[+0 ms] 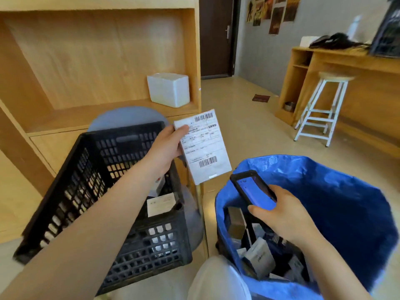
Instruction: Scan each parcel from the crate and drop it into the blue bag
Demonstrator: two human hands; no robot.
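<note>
My left hand grips a flat white parcel by its upper left corner, label and barcodes facing me, above the right edge of the black crate. In my right hand I hold a black handheld scanner with a lit blue screen, its top pointing up toward the parcel's lower edge. This hand hovers over the open blue bag, which holds several boxed parcels. A few parcels lie inside the crate.
The crate leans on a round blue stool in front of a wooden shelf unit holding a white foam box. At the right stand a white stool and a wooden counter.
</note>
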